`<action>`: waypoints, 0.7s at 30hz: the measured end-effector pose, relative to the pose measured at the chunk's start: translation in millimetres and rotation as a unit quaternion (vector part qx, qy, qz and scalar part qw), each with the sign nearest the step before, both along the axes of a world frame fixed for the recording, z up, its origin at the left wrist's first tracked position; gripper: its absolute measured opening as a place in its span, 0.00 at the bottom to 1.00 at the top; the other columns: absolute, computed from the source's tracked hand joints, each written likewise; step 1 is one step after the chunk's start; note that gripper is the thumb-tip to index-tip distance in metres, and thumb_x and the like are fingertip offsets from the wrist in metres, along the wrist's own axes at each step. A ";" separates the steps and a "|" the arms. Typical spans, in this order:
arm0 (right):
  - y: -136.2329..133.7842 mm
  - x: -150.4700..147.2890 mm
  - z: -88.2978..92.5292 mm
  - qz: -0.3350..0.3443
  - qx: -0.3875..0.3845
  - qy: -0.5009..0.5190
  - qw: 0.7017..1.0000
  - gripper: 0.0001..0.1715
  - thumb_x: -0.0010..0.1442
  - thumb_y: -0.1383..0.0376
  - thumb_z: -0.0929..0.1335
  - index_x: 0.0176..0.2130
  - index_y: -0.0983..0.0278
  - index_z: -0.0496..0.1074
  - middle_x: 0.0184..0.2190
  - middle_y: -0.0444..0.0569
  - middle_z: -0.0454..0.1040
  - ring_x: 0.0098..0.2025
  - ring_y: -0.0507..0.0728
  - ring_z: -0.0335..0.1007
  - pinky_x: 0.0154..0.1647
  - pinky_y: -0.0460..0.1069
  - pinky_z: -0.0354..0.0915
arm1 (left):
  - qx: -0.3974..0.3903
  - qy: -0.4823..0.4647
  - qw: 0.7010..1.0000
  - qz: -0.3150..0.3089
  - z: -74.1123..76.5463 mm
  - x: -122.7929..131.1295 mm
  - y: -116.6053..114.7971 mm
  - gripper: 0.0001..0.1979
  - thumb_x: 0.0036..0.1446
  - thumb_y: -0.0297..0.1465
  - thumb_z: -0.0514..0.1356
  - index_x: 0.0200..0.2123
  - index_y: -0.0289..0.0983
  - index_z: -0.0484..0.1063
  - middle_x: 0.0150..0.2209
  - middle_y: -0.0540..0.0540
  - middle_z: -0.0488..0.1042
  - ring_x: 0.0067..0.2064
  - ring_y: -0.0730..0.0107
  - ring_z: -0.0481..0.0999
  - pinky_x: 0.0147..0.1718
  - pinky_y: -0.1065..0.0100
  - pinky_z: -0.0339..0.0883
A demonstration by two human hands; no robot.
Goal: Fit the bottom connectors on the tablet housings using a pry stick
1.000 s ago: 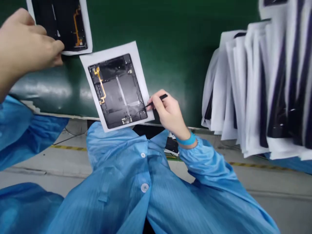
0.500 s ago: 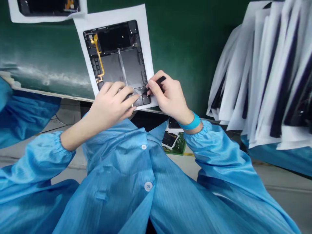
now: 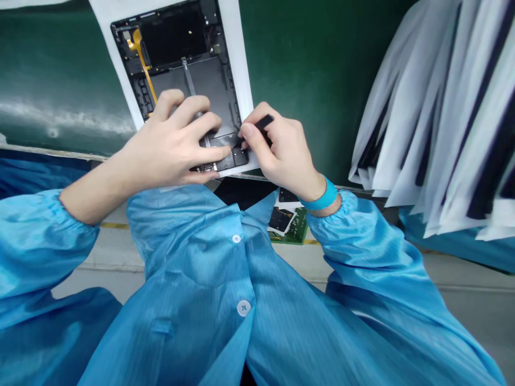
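Left hand (image 3: pixel 169 142): open, fingers spread, pressing on the tablet's lower half, grasping nothing.
Opened tablet (image 3: pixel 187 88): lies on a white paper sheet (image 3: pixel 244 91) on a green belt (image 3: pixel 314 91), gold flex cable (image 3: pixel 139 56) showing.
Right hand (image 3: pixel 277 145): pinches a black pry tool (image 3: pixel 263 122) against the tablet's lower right corner.
Far right: fanned white-edged dark panels (image 3: pixel 442 123).

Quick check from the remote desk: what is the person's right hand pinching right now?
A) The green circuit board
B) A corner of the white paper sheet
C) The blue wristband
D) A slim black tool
D. The right hand pinches a slim black tool between thumb and fingers, just off the lower edge of the dark tablet panel.
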State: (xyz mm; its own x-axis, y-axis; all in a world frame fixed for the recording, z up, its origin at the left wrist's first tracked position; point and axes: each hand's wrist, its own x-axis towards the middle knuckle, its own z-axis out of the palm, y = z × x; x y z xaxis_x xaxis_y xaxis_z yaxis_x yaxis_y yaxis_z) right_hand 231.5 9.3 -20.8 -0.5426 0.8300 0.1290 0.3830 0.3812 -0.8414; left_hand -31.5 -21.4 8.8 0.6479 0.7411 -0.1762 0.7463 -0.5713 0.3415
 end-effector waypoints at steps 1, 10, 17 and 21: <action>-0.3 0.6 0.1 -0.004 0.001 0.000 1.000 0.30 0.80 0.38 0.61 0.44 0.57 0.75 0.37 0.46 0.76 0.40 0.57 0.78 0.52 0.53 0.76 | -0.013 -0.007 1.000 -0.006 1.2 -1.6 4.5 0.30 0.75 0.58 0.51 0.61 0.47 0.80 0.70 0.44 0.70 0.79 0.30 0.57 0.77 0.28 0.45; 1.1 4.4 -0.2 -0.012 -0.009 -0.004 1.000 0.31 0.79 0.37 0.61 0.43 0.57 0.74 0.37 0.46 0.76 0.44 0.57 0.79 0.55 0.54 0.76 | -0.047 0.056 0.992 -0.103 15.4 -2.1 37.2 0.33 0.71 0.63 0.50 0.60 0.49 0.80 0.65 0.47 0.72 0.83 0.34 0.50 0.80 0.29 0.33; -0.2 5.5 2.0 -0.009 -0.021 0.012 1.000 0.33 0.79 0.36 0.60 0.42 0.58 0.75 0.35 0.44 0.75 0.40 0.55 0.78 0.52 0.53 0.77 | -0.037 0.028 0.993 -0.111 5.0 -11.9 37.6 0.32 0.71 0.61 0.55 0.65 0.51 0.78 0.71 0.47 0.69 0.82 0.34 0.51 0.79 0.30 0.33; -1.4 3.9 -0.9 -0.013 -0.036 0.023 0.999 0.32 0.79 0.37 0.59 0.44 0.57 0.75 0.38 0.44 0.77 0.38 0.53 0.78 0.50 0.52 0.78 | -0.083 -0.010 0.995 -0.055 0.8 -15.2 29.5 0.31 0.69 0.62 0.57 0.63 0.52 0.81 0.70 0.47 0.71 0.83 0.34 0.50 0.81 0.33 0.32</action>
State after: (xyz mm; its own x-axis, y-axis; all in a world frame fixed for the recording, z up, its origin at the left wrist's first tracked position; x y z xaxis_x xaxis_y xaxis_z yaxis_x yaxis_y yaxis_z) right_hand 235.3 8.0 -21.7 -0.5152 0.8520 0.0926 0.3520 0.3088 -0.8836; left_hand -46.7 8.2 9.5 0.7285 0.6269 -0.2764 0.6742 -0.5844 0.4515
